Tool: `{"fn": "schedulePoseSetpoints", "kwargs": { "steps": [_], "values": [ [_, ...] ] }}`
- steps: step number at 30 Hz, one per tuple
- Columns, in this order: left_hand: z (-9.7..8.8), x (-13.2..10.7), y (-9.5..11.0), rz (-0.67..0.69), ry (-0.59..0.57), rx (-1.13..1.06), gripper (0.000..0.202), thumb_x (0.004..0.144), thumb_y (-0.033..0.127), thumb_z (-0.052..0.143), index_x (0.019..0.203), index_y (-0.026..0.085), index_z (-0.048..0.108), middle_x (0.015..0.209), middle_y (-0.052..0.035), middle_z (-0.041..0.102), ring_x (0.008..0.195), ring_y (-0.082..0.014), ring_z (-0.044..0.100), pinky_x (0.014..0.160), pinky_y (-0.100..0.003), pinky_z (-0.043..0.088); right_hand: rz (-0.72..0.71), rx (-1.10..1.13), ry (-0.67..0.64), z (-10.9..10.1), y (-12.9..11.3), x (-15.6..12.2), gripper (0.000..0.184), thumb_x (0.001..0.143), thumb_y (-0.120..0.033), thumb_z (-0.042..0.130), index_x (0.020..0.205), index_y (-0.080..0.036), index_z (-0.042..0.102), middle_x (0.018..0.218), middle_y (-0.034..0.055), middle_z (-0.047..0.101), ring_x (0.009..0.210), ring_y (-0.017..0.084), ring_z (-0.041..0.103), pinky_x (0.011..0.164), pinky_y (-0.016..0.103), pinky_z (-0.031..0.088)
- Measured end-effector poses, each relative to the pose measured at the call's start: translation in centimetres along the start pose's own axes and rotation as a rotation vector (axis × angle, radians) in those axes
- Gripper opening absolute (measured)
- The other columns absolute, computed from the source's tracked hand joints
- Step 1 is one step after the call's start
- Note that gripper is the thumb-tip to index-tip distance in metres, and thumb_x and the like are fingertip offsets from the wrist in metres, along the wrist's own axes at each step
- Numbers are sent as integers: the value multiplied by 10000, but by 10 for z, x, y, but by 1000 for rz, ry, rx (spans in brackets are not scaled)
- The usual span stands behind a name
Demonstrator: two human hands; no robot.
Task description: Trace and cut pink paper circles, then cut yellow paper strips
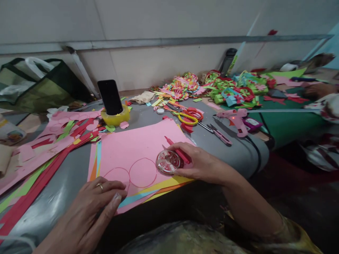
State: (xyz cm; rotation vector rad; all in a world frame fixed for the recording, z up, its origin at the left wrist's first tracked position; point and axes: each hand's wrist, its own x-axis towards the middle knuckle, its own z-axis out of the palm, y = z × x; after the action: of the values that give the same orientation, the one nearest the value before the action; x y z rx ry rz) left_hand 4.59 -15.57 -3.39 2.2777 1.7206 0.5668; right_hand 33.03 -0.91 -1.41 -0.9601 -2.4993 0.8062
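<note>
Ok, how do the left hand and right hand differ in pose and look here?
The left hand rests on the pink paper; the right hand holds a round disc and a red marker. The left hand wears a ring; none shows on the right hand. Both are bare.

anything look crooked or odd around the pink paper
The blue sheet and yellow sheet jut unevenly from beneath the pink sheet, so they look askew. Oddly, a phone stands propped in a yellow tape roll.
</note>
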Motion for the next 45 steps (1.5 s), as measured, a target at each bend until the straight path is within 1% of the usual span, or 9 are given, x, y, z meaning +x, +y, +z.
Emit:
{"fn": "schedulePoseSetpoints", "kwargs": {
  "steps": [4, 8, 14, 18, 27, 33, 37, 40, 45],
  "values": [
    [-1, 0, 0, 5, -16, 21, 266, 897, 378, 439, 1102, 365, 609, 1172, 43, 628, 1105, -216, 544, 919, -380, 482, -3, -11, -5, 0, 0, 1, 534, 725, -351, 707, 1201, -217, 506, 1129, 76, 590, 1013, 211, 568, 883, 351, 453],
    [-1, -1, -2, -8, -33, 36, 272, 900, 378, 433, 1107, 360, 608, 1181, 35, 623, 1120, -224, 536, 949, -399, 469, 7, -31, -8, 0, -2, 1, 541, 732, -384, 698, 1207, -210, 507, 1115, 82, 590, 1008, 214, 569, 884, 353, 456],
    [1, 0, -1, -27, -15, 26, 254, 891, 396, 438, 1083, 392, 604, 1186, 65, 618, 1126, -218, 530, 956, -347, 470, 29, -56, -12, 1, -3, 0, 539, 728, -356, 697, 1209, -207, 505, 1122, 95, 585, 1013, 223, 559, 892, 361, 454],
    [-1, 0, 1, 5, -26, 35, 260, 901, 371, 430, 1095, 372, 604, 1177, 56, 624, 1108, -211, 545, 941, -368, 478, 8, -52, -10, 1, -2, 1, 534, 729, -376, 699, 1198, -203, 515, 1121, 80, 592, 1014, 213, 563, 893, 349, 449],
    [1, -3, 1, 0, -28, 67, 286, 925, 371, 398, 1132, 319, 588, 1186, 20, 613, 1134, -212, 516, 953, -393, 447, -12, -40, -23, -1, -3, 2, 530, 721, -382, 705, 1178, -181, 527, 1093, 79, 605, 969, 205, 564, 847, 320, 447],
    [-4, 3, 9, 72, -22, 116, 279, 925, 343, 394, 1102, 306, 607, 1109, 26, 658, 1053, -206, 569, 857, -354, 485, -15, -38, -8, -1, -2, 1, 519, 717, -371, 707, 1171, -188, 537, 1088, 73, 607, 971, 203, 563, 853, 317, 439],
    [-8, 11, 14, 136, -12, 151, 266, 922, 341, 402, 1063, 289, 620, 1046, 25, 687, 976, -202, 609, 776, -336, 500, -25, -51, -6, 0, -3, 1, 513, 725, -406, 696, 1164, -188, 544, 1081, 74, 611, 964, 203, 566, 854, 322, 438],
    [-8, 13, 16, 154, -1, 166, 268, 928, 325, 390, 1055, 278, 622, 1035, 15, 692, 949, -197, 619, 759, -331, 498, -20, -75, -5, 0, -4, 1, 529, 724, -433, 694, 1162, -177, 544, 1086, 76, 614, 972, 205, 564, 857, 324, 438],
    [-7, 9, 15, 166, 25, 183, 266, 928, 315, 395, 1076, 268, 611, 1041, 9, 690, 958, -199, 614, 748, -329, 497, -19, -78, 0, 1, -3, 0, 519, 719, -395, 705, 1166, -185, 545, 1092, 68, 610, 982, 202, 565, 868, 321, 431]
  ]
}}
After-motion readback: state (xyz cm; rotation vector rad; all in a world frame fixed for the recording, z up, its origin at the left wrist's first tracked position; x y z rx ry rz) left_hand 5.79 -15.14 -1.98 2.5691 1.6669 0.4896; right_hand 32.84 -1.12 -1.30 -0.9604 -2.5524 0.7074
